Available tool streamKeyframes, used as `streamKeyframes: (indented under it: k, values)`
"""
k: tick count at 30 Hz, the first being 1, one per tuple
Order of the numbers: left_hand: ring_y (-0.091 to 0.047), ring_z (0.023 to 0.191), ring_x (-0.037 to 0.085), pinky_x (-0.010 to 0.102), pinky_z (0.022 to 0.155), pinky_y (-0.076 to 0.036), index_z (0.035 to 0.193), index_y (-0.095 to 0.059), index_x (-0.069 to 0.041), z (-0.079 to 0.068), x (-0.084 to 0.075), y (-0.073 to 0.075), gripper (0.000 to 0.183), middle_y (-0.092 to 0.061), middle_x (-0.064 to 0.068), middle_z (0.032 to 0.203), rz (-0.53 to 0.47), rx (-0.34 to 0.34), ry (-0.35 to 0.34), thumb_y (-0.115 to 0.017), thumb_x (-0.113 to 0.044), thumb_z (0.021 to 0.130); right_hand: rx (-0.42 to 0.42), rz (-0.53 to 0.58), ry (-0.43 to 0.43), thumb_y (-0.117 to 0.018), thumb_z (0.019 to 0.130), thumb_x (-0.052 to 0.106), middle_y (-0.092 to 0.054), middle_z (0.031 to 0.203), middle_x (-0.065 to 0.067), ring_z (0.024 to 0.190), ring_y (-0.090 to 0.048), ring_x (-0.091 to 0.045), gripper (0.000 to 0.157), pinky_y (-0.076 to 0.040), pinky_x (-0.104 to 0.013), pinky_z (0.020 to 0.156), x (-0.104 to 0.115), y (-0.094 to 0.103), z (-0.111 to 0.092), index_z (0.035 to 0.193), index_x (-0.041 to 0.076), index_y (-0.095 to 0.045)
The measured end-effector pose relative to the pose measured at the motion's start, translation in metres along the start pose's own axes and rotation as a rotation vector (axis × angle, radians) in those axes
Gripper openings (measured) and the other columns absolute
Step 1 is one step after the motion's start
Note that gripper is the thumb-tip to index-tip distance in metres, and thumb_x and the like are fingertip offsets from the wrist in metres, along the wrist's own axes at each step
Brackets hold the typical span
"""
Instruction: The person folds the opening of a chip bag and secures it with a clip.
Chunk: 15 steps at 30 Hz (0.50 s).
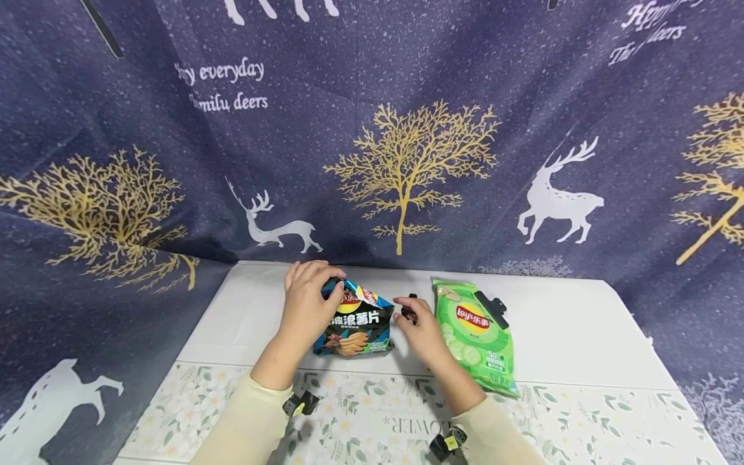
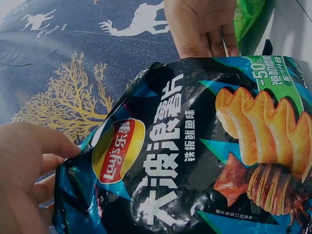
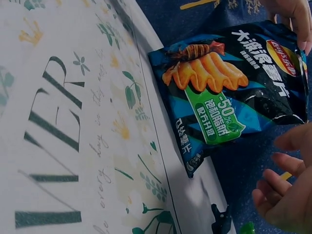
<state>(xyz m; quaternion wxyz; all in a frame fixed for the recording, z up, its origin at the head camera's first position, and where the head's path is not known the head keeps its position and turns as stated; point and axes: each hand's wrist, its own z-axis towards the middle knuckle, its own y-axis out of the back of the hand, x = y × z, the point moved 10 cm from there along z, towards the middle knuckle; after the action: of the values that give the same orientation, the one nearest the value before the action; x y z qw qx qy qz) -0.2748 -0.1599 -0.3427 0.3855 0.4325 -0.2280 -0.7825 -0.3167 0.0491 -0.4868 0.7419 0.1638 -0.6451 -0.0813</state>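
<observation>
A black and blue Lay's chip bag stands on the white part of the table, its top edge folded over toward the front at the right. My left hand grips its upper left corner, thumb in front and the other fingers behind. In the left wrist view the thumb of that hand lies at the bag's top edge. My right hand is beside the bag's right end, fingers loosely bent; in the right wrist view this hand holds nothing. A black clip lies partly hidden behind the right hand.
To the right lies a green Lay's chip bag, with a black clip fastened on its right edge. A floral mat covers the table's near part. Behind the table hangs a dark blue cloth with deer and trees.
</observation>
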Motion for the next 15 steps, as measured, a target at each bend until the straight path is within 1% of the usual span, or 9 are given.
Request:
streamKeyframes:
  k: [9,15]
  values:
    - [-0.056,0.125,0.028,0.058,0.124,-0.016,0.104,-0.076,-0.014,0.0002,-0.001,0.0006,0.013,-0.069,0.007,0.115,0.004,0.0,0.002,-0.069,-0.013,0.093,0.011,-0.042,0.001,-0.065,0.096,0.015,-0.055,0.138,-0.017,0.126,-0.056,-0.039,0.037,-0.046,-0.052,0.109,-0.0012,0.0002,0.0004,0.133,0.01,-0.065]
    - [-0.056,0.126,0.028,0.058,0.124,-0.016,0.104,-0.076,-0.014,0.0004,-0.0022,0.0006,0.013,-0.07,0.007,0.114,0.005,0.001,0.0,-0.069,-0.014,0.093,0.029,-0.091,-0.017,-0.064,0.097,0.018,-0.053,0.141,-0.017,0.129,-0.055,-0.039,0.039,-0.046,-0.053,0.11,-0.0041,-0.0009,0.0014,0.135,0.011,-0.063]
